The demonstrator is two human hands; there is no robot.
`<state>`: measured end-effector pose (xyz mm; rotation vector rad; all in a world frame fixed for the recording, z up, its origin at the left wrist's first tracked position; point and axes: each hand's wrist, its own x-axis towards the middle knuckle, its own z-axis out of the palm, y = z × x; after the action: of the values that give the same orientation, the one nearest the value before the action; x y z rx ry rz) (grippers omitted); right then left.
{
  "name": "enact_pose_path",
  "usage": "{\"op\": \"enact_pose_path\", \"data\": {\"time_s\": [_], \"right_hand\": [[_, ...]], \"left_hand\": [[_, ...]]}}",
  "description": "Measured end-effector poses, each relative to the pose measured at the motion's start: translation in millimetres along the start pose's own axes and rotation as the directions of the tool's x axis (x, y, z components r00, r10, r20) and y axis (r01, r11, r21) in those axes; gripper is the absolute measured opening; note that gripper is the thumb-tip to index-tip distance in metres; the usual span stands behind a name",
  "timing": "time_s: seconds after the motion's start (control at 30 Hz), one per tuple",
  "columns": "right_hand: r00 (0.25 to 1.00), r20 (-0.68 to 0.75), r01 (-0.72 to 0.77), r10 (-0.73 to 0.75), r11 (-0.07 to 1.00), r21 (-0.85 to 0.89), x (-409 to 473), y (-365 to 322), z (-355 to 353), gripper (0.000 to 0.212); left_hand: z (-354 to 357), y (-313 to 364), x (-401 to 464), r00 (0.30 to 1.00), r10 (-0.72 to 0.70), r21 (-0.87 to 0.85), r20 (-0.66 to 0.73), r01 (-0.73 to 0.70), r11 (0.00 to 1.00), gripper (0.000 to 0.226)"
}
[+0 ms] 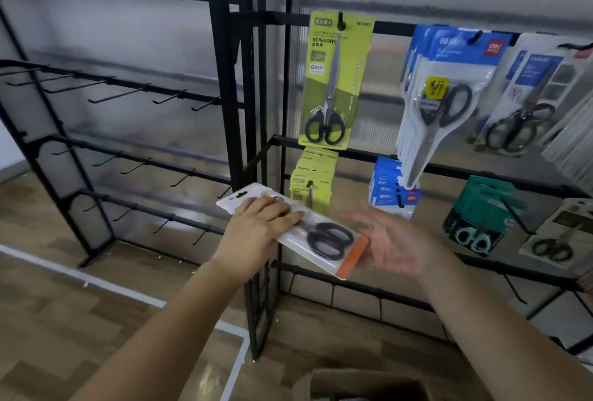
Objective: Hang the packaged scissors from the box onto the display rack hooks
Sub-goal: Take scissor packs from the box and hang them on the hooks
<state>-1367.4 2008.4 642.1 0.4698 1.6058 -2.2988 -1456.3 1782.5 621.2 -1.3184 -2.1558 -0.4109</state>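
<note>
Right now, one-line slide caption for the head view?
Left hand grips a white-and-orange packaged black-handled scissors, open right hand beside it, before the black wire display rack.

Head camera, wide-angle, looks forward-down, close to display rack (pixel 247 112).

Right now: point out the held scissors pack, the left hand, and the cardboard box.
held scissors pack (pixel 327 242), head view, black handles under the blister.
left hand (pixel 256 227), head view, back of hand.
cardboard box (pixel 362 383), head view, top rim.
</note>
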Motion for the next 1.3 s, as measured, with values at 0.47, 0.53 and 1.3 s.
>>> {"op": "enact_pose_path", "data": {"time_s": [0.47, 0.53, 1.3], "right_hand": [[0.744, -0.226, 0.569, -0.628, 0.774, -0.278, -62.5, 4.2, -26.7, 0.059], [0.687, -0.269, 0.611, -0.675, 0.737, -0.287, -77.4, 2.4, -38.2, 0.06], [0.237, -0.727, 0.768, -0.645, 0.582, -0.266, -252.1, 15.4, -192.6, 0.061]], "left_hand": [[0.1, 54.7, 85.1, 0.922, 0.236, 0.06, -0.307, -0.229, 0.972, 0.053], [-0.2, 72.7, 101.6, 0.899, 0.261, 0.02, -0.35, -0.272, 0.962, 0.049], [25.3, 296.1, 216.4, 0.939, 0.297, -0.136, -0.172, -0.321, 0.937, 0.061]]}}
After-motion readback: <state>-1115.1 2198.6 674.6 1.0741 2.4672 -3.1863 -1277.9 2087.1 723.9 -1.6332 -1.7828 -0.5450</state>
